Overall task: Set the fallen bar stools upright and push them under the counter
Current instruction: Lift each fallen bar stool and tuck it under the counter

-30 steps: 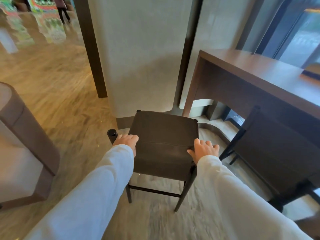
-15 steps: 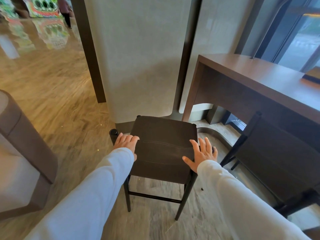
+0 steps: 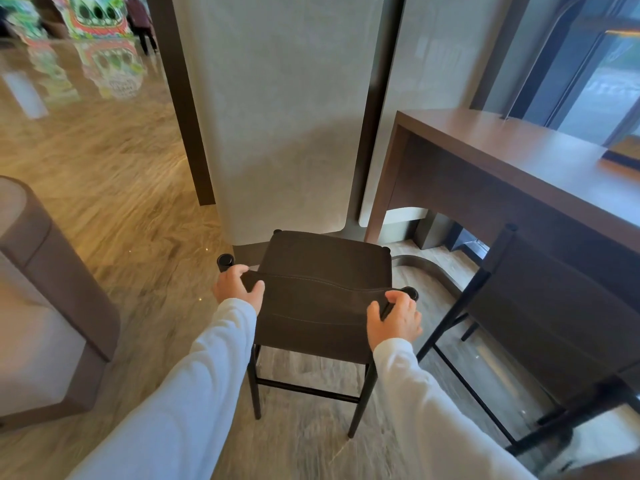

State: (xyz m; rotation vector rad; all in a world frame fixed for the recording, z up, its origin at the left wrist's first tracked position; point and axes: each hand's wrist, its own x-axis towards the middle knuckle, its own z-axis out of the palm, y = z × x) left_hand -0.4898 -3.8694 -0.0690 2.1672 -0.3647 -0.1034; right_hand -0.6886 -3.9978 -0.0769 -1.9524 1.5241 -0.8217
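A dark brown bar stool (image 3: 325,268) with black legs stands upright on the floor in front of me, just left of the wooden counter (image 3: 519,157). My left hand (image 3: 237,285) grips the left end of its low backrest, thumb on the near face. My right hand (image 3: 394,317) grips the right end, by the round post top. A second stool (image 3: 561,313) of the same kind stands upright at the right, partly under the counter.
A grey wall panel (image 3: 284,116) with dark trim rises right behind the stool. A brown-edged bench or sofa (image 3: 52,271) stands at the left. Polished floor (image 3: 104,168) stretches away at the upper left, where a person walks far off.
My right hand has gone from spread flat on the stool's right side to gripping the backrest end. My left hand has closed round the left end. The stool has stayed upright.
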